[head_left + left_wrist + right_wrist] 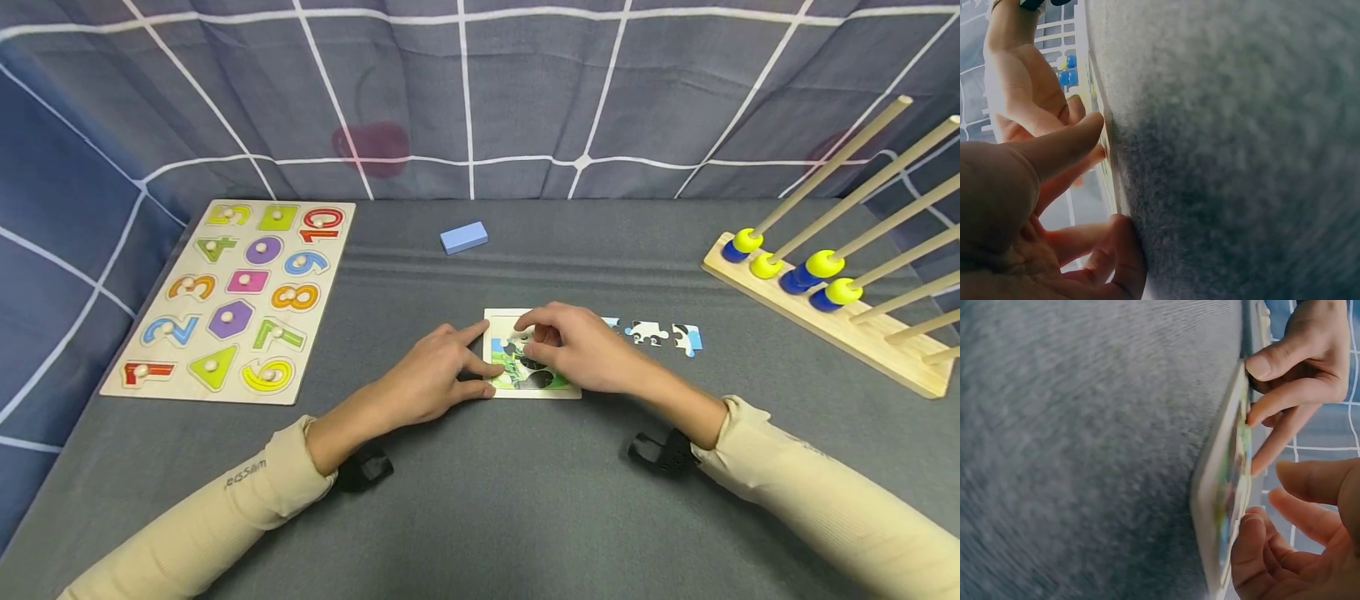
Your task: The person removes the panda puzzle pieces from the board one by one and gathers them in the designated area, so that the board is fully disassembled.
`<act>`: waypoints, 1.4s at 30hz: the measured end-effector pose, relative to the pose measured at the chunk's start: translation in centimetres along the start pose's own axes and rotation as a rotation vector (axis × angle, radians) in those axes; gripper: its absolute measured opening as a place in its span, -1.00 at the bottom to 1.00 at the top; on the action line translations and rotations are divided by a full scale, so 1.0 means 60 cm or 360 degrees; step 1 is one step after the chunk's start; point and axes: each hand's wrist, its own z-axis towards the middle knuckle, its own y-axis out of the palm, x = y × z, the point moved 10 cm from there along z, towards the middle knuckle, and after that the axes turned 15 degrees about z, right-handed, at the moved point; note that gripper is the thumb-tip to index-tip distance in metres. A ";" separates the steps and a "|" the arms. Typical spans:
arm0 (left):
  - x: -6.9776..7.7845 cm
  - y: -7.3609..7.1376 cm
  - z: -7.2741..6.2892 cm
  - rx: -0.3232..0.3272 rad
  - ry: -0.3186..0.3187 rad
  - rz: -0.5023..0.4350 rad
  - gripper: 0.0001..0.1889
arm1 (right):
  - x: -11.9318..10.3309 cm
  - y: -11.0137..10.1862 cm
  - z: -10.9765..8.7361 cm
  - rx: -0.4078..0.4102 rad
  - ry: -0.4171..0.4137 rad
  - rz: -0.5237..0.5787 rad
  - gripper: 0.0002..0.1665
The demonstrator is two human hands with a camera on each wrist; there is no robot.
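Observation:
A small panda jigsaw board (573,393) with a pale frame lies on the grey table. My left hand (435,375) rests at its left side, spread fingers and thumb touching the frame and the picture. Over the board's upper right is my right hand (581,346), fingers bent and thumb low over the panda picture. In the right wrist view, bent fingers (1250,544) of that hand meet the board's face, with no piece showing in its grasp. Panda puzzle pieces (647,333) lie in a row right of the board, one partly hidden by the right hand.
A number-and-shape peg board (315,283) lies at the left. Farther back is a blue block (464,237). On the right stands a wooden peg rack (870,333) with slanting rods and yellow and blue beads. A checked cloth (525,92) hangs behind the table.

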 end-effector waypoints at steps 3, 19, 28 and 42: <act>-0.003 -0.001 0.000 0.0008 -0.0014 -0.0004 -0.72 | 0.003 0.009 0.003 -0.0031 0.0010 -0.0033 -0.69; -0.004 0.003 0.001 -0.0043 -0.0055 -0.0020 -0.70 | 0.005 0.024 0.005 -0.0054 -0.0028 -0.0251 -0.67; -0.004 0.004 0.000 -0.0043 -0.0043 -0.0020 -0.70 | 0.004 0.024 0.009 -0.0042 -0.0014 -0.0267 -0.67; -0.004 0.006 0.000 -0.0082 -0.0051 -0.0027 -0.70 | -0.002 0.024 0.009 0.0003 -0.0024 -0.0202 -0.65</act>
